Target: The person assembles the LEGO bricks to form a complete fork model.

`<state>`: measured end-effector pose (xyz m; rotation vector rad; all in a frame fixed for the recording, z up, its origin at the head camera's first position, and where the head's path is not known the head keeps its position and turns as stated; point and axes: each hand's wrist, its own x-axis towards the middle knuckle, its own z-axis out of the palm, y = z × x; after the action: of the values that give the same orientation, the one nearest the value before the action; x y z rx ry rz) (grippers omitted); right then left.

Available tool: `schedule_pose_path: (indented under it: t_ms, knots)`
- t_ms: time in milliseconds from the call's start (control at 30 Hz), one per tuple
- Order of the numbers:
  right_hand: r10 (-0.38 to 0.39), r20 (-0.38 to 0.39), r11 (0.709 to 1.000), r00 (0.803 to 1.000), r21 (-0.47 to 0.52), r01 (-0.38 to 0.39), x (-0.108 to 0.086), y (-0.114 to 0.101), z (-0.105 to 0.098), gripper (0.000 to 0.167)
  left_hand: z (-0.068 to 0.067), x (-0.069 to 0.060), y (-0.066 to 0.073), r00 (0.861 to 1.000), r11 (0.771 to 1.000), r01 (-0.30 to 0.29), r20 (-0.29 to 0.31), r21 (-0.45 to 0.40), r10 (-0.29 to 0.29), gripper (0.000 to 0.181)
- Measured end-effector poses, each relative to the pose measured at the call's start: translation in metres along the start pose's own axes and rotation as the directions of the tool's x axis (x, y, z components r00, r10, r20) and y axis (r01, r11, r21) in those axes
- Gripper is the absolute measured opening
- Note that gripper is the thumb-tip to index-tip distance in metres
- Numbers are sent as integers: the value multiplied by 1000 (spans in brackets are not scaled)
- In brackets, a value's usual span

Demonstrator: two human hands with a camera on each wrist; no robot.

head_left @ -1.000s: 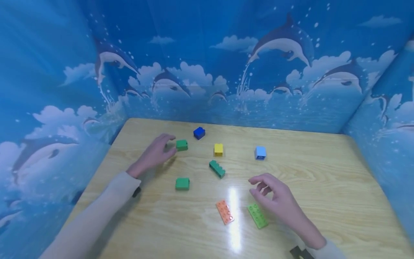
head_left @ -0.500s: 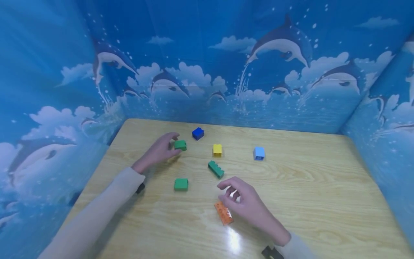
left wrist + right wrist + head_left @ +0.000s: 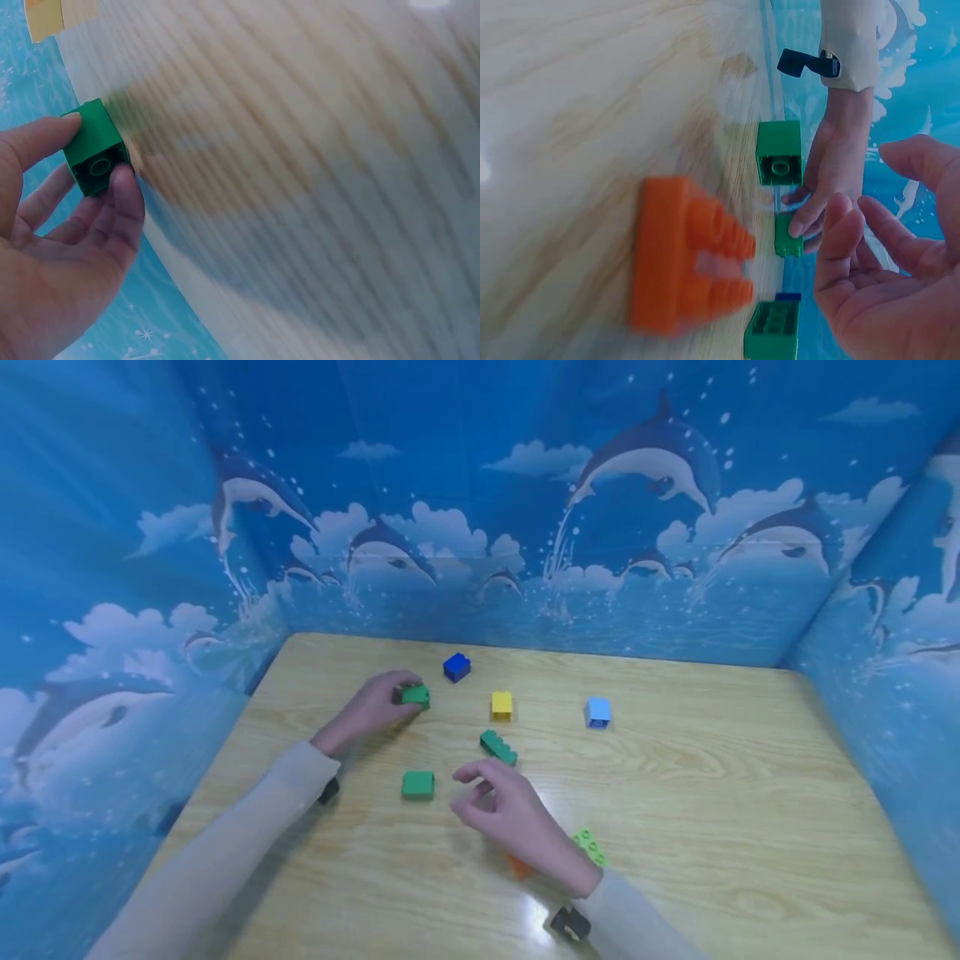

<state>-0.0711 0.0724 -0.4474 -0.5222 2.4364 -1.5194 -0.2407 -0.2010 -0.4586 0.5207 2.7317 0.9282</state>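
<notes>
My left hand grips a green block at the table's back left; in the left wrist view, thumb and fingers pinch that green block. My right hand hovers over the middle, fingers bent and parted from the thumb, with nothing between them. Just left of it lies a second green block; a long green brick is right behind it. The right wrist view shows the right hand near the second green block. An orange brick is partly hidden under the right hand.
A dark blue block, a yellow block and a light blue block stand toward the back of the table. A light green brick lies right of my right wrist. Dolphin-print curtains surround the table.
My right hand has moved left from beside the light green brick, passing over the orange one. My left hand has moved slightly right and closed round the back green block.
</notes>
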Motion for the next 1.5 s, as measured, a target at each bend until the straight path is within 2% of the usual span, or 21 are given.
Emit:
schedule_pose_path:
  t_ms: [100, 300, 567, 767, 900, 1133, 1300, 1400, 1500]
  knots:
    - [-6, 1, 1000, 1000, -11, 6, 8, -5, 7, 45, -2, -2, 0, 1000, 1000, 12, 0, 8, -12, 45]
    - [14, 25, 999, 1000, -41, -13, 22, -13, 20, 53, -9, -12, 2, 998, 998, 52, 22, -32, -51, 40]
    - [31, 53, 988, 998, -154, -22, 37, -15, 33, 57, -12, -24, -2, 999, 997, 40, 17, -68, -39, 37]
    - [40, 72, 969, 997, -244, -22, 44, -13, 36, 53, -11, -31, -4, 999, 997, 33, 10, -68, -32, 39]
    - [38, 73, 961, 997, -275, -17, 49, -12, 40, 52, -15, -37, -11, 1000, 998, 31, -4, -54, -31, 42]
    - [-18, 67, 936, 998, -349, 41, 53, -13, 50, 43, -20, -48, -22, 998, 1000, 14, -54, -12, -14, 39]
    - [-28, 58, 920, 998, -390, 49, 54, -15, 50, 40, -22, -54, -26, 997, 998, 50, -59, -25, -51, 41]
    - [-1, 56, 922, 998, -386, 23, 55, -15, 48, 41, -25, -57, -28, 996, 996, 78, -47, -40, -79, 43]
    - [26, 58, 922, 998, -387, -1, 57, -16, 47, 39, -26, -59, -32, 996, 996, 82, -22, -48, -83, 45]
